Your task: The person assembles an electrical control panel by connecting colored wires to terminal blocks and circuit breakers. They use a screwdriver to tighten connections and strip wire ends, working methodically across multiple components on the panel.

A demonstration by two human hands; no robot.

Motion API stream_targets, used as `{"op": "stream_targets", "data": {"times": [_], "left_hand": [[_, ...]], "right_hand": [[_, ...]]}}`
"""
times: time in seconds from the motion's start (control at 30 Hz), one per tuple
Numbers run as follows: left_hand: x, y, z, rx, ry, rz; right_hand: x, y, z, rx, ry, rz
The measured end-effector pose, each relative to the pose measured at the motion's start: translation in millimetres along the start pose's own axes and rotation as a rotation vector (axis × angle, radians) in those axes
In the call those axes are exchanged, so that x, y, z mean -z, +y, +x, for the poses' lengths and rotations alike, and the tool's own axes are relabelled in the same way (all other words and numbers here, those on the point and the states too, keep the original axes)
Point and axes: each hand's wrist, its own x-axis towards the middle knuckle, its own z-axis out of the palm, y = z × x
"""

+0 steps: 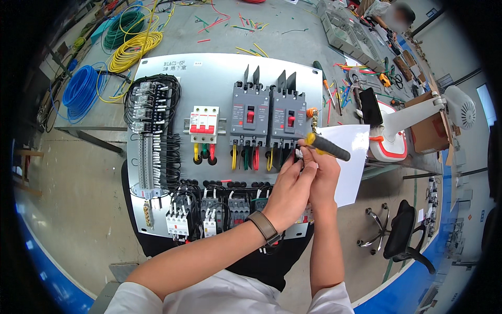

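My left hand (291,196), with a watch on its wrist, reaches to the lower right of the right-hand grey circuit breaker (291,118). Its fingers are closed, and what they pinch is hidden. Pressed against it is my right hand (325,172), closed on a screwdriver (332,147) with a yellow and black handle that points out to the right. The screwdriver's tip is out of sight. A small white piece (298,153) shows between the fingertips. Yellow, green and red wires (255,158) hang from the other grey breaker (250,114).
The metal mounting panel (204,70) carries a white breaker with red levers (204,125), relays (144,107), a terminal strip (148,162) and contactors (238,208). Wire coils (81,93) lie left. White paper (351,157), a phone (370,107) and a fan (460,107) are right.
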Motion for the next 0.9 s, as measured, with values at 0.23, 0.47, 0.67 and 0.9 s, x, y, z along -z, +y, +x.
{"op": "stream_targets", "data": {"times": [0.23, 0.47, 0.67, 0.9], "left_hand": [[2, 9, -2, 0.056, -0.04, 0.048], [3, -4, 1, 0.007, 0.019, 0.175], [12, -17, -7, -0.366, -0.047, 0.672], [3, -7, -2, 0.029, 0.068, 0.263]], "right_hand": [[-4, 0, 8, 0.057, 0.074, -0.052], [7, 11, 11, -0.126, -0.133, 0.142], [26, 1, 16, -0.112, -0.32, 0.362], [12, 15, 3, -0.186, -0.088, 0.239]]}}
